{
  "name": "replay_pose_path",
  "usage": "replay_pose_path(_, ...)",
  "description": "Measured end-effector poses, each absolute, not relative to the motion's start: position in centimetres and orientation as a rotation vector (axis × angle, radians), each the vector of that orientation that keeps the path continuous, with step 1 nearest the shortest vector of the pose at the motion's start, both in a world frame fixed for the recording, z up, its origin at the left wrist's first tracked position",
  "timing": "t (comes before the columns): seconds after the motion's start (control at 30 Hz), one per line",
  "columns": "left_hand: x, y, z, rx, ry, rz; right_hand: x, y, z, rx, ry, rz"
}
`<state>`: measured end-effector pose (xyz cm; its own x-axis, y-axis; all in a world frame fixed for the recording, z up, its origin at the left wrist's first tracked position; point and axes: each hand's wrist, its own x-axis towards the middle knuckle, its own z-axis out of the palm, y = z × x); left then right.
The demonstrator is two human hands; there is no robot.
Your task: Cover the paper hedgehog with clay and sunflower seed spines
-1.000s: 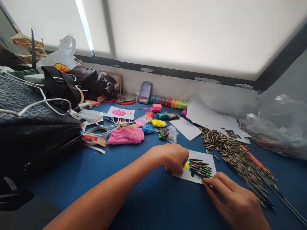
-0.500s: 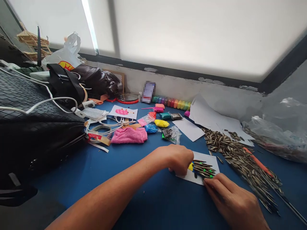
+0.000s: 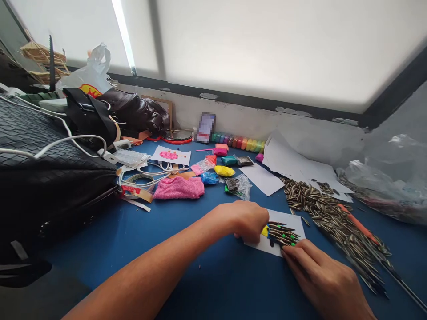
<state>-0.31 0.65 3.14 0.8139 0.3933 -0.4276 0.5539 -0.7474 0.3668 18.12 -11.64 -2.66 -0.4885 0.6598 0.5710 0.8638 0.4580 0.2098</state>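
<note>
A small white card point(image 3: 296, 221) lies on the blue table, bearing a figure of striped sunflower seeds point(image 3: 283, 232) with green dots of clay and a yellow clay part point(image 3: 265, 231) at its left. My left hand point(image 3: 251, 221) is closed with curled fingers over the card's left side, at the yellow part. Its fingertips are turned away, so what they hold is hidden. My right hand point(image 3: 325, 271) rests at the card's near right corner, thumb and forefinger pressed together beside the lowest seeds. Whatever sits in that pinch is too small to make out.
To the right spreads a pile of sunflower seeds point(image 3: 328, 218) with orange-handled tweezers point(image 3: 358, 222) on it. Clay packets, including a yellow one point(image 3: 224, 171), and a pink cloth point(image 3: 179, 188) lie beyond my left arm. A black bag point(image 3: 50, 186) stands at left.
</note>
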Motion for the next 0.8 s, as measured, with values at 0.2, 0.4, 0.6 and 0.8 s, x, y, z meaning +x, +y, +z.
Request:
replay_pose_path(0.2,-0.27,0.58,3.09,2.507,0.703,-0.440,17.83,-11.65,-2.53,-1.270,-2.316,-0.724)
replay_pose_path(0.4,-0.27,0.59,3.11,2.520,0.701,-0.438,17.50,-11.54,-2.22,-1.276,-2.304,-0.693)
replay_pose_path(0.6,-0.17,0.59,3.02,2.536,0.698,-0.436,17.51,-11.54,-2.36,-1.259,-2.307,-0.704)
replay_pose_path(0.8,-0.24,0.54,3.18,2.540,0.697,-0.447,17.29,-11.46,-2.32,-1.229,-2.309,-0.793)
